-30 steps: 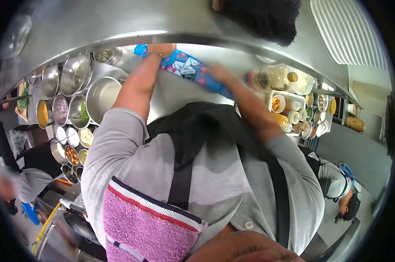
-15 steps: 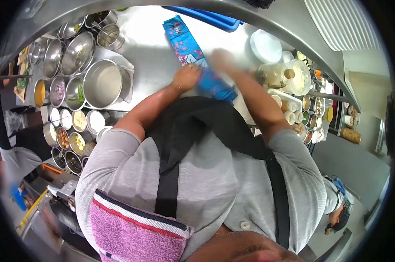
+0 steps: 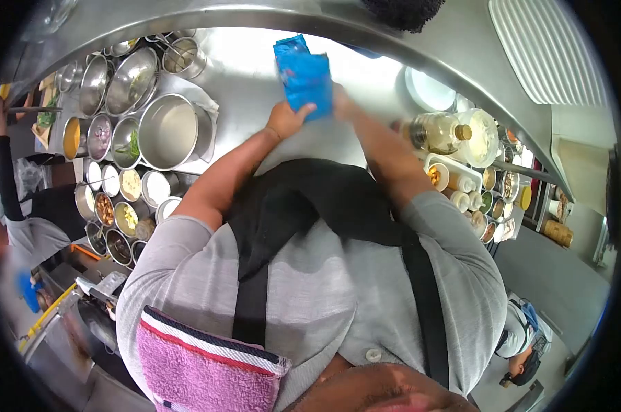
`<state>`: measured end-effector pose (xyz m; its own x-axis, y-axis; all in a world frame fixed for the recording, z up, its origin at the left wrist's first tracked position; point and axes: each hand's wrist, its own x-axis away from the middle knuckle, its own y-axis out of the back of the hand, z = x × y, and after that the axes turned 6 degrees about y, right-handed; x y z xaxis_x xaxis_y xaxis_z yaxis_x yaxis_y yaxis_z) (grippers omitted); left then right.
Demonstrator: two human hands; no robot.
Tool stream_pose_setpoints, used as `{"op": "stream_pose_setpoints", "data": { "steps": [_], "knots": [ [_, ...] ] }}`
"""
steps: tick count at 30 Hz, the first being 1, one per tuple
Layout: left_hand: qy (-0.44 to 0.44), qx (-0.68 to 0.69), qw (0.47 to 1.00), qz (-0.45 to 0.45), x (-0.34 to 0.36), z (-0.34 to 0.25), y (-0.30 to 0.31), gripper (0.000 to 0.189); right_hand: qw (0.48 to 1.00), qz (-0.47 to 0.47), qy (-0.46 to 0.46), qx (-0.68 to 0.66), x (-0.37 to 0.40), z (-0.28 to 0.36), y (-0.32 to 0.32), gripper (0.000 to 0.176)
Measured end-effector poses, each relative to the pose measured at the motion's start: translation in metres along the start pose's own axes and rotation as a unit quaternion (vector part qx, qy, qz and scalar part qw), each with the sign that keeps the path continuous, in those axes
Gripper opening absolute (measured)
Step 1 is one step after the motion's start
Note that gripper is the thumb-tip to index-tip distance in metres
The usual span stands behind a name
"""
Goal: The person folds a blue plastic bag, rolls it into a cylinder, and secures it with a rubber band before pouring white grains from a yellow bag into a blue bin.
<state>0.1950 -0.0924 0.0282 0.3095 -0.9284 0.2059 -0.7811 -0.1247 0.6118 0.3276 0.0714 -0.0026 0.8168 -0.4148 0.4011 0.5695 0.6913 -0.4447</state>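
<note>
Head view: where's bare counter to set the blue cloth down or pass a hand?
The steel counter is bare between the big pot and the blue cloth, with a narrower strip between the cloth and the white plate. Left of the pot: packed bowls. Right: oil bottle and containers, crowded.

A commercial kitchen: steel counter (image 3: 255,89), many metal ingredient pots (image 3: 115,206), sauce bottles (image 3: 461,182), aproned workers.

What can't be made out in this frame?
Head view:
- The right hand: mostly behind the blue item; grip unclear.
- The blue item: motion-blurred; cloth or bag, print unreadable.
- The small containers: contents too small to identify.
- A person at lower right: cut by the lens edge.
</note>
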Motion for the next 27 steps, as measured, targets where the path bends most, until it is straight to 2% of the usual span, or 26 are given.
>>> {"op": "stream_pose_setpoints", "data": {
  "steps": [2,3,6,7,8,9,10,11,12,13,15,17,18,20,21,22,24,27],
  "knots": [
    [0.149,0.202,0.968,0.017,-0.023,0.013,-0.001,0.054,0.989,-0.103,-0.062,-0.082,0.017,0.026,-0.019,0.074],
    [0.159,0.210,0.965,-0.001,-0.031,0.021,-0.008,0.061,0.990,-0.102,-0.061,-0.080,0.020,0.026,-0.020,0.074],
    [0.172,0.133,0.976,0.019,-0.055,0.042,-0.011,0.068,0.987,-0.081,0.105,0.092,0.025,0.013,-0.020,0.061],
    [0.176,0.132,0.975,0.022,-0.049,0.031,-0.005,0.068,0.991,-0.084,0.071,0.078,0.013,0.004,-0.015,0.056],
    [0.237,0.163,0.957,0.047,-0.048,0.018,0.003,0.071,0.991,-0.084,0.069,0.075,0.004,-0.006,-0.011,0.056],
    [0.294,0.191,0.934,0.070,-0.052,0.012,0.008,0.074,0.976,-0.134,0.063,0.162,-0.001,-0.004,-0.016,0.055],
    [0.294,0.189,0.934,0.070,-0.054,0.020,0.002,0.074,0.951,-0.181,0.057,0.246,-0.003,-0.003,-0.021,0.054],
    [0.276,0.162,0.947,0.024,-0.060,0.027,-0.002,0.075,0.912,-0.222,0.058,0.339,-0.002,0.000,-0.024,0.053],
    [0.256,0.135,0.957,-0.020,-0.070,0.034,-0.005,0.076,0.912,-0.226,0.061,0.336,-0.010,-0.005,-0.022,0.053],
    [0.255,0.132,0.958,-0.013,-0.079,0.032,-0.001,0.076,0.900,-0.235,0.066,0.361,-0.016,-0.016,-0.017,0.054],
    [0.216,0.061,0.957,-0.185,-0.105,0.030,0.011,0.088,0.886,-0.247,0.072,0.386,-0.014,-0.021,-0.020,0.054],
    [0.216,-0.069,0.957,-0.182,-0.141,0.033,0.020,0.085,0.870,-0.257,0.048,0.417,-0.016,-0.019,-0.022,0.053],
    [0.213,-0.069,0.958,-0.180,-0.154,0.045,0.019,0.085,0.853,-0.264,0.030,0.450,-0.017,-0.017,-0.022,0.052],
    [0.037,-0.169,0.964,-0.200,-0.179,0.063,0.014,0.081,0.832,-0.284,0.018,0.476,-0.017,-0.019,-0.021,0.052],
    [0.078,-0.191,0.965,-0.162,-0.139,-0.012,0.056,0.072,0.811,-0.303,0.005,0.500,-0.017,-0.021,-0.019,0.052],
    [0.051,-0.202,0.968,-0.143,-0.137,-0.025,0.066,0.071,0.810,-0.310,0.006,0.497,-0.015,-0.019,-0.018,0.052],
    [0.017,-0.199,0.974,-0.108,-0.161,-0.022,0.067,0.070,0.766,-0.278,0.014,0.580,-0.002,-0.013,-0.019,0.055],
    [-0.001,-0.179,0.982,-0.057,-0.188,-0.015,0.068,0.068,0.737,-0.282,-0.015,0.614,0.012,-0.010,-0.020,0.058]
  ]
}}
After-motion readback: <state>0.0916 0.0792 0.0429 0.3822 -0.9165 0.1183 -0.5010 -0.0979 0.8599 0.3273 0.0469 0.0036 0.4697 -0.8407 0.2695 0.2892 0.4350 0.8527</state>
